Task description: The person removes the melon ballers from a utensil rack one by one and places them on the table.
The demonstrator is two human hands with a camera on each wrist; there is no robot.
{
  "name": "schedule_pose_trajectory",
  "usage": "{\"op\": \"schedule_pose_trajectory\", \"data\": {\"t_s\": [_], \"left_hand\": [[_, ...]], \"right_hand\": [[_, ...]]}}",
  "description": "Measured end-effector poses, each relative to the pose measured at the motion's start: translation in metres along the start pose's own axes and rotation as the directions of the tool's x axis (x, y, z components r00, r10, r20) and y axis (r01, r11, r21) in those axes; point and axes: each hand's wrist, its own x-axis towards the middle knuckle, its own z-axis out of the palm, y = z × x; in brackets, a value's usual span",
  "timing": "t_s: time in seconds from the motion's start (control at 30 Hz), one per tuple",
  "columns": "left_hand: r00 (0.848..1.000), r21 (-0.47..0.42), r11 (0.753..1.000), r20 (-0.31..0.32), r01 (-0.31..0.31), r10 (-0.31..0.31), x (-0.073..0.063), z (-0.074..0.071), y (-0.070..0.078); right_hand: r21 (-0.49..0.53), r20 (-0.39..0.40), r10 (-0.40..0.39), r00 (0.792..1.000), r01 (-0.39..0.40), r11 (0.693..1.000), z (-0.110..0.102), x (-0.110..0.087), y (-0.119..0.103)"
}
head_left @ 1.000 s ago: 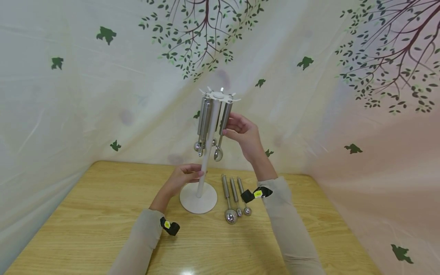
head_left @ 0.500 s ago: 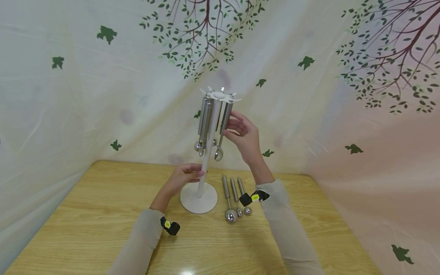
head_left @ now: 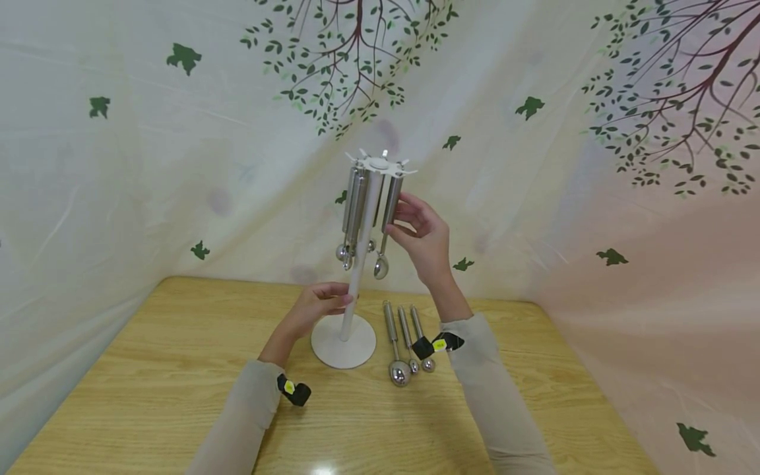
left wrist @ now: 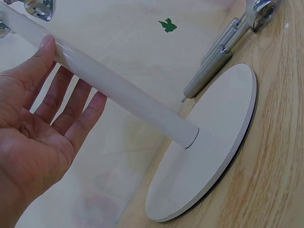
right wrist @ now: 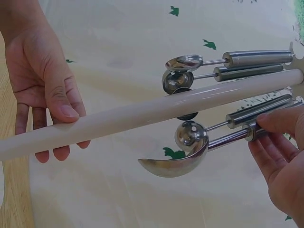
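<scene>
A white stand (head_left: 357, 277) with a round base (head_left: 332, 349) stands upright on the table, its hooked top ring (head_left: 377, 165) bearing several hanging steel scoops (head_left: 357, 204). My left hand (head_left: 315, 307) holds the pole low down, thumb on the near side and fingers behind it. My right hand (head_left: 430, 244) pinches the handle of a steel scoop (head_left: 381, 266) at the ring's right side. In the right wrist view this scoop (right wrist: 173, 166) has a curved bowl with a pointed tip. Whether its handle end sits on a hook cannot be made out there.
Right of the base, three more steel scoops lie side by side on the wooden table (head_left: 178, 396): a large one (head_left: 400, 374), a small one (head_left: 413, 365) and another (head_left: 428, 365) partly behind the right wrist camera (head_left: 423, 348). A leaf-printed cloth (head_left: 267, 198) hangs behind.
The pinched scoop's bowl has swung slightly right, away from the pole. My right wrist has shifted a little left and down. The left hand and the stand stay put.
</scene>
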Motion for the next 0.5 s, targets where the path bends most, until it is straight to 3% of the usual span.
{"op": "schedule_pose_trajectory", "data": {"t_s": [0.5], "left_hand": [[1.0, 0.002, 1.0, -0.006, 0.012, -0.012, 0.0009, 0.0004, 0.0001]], "right_hand": [[0.045, -0.027, -0.028, 0.999, 0.029, 0.999, 0.0034, -0.0008, -0.0022]]}}
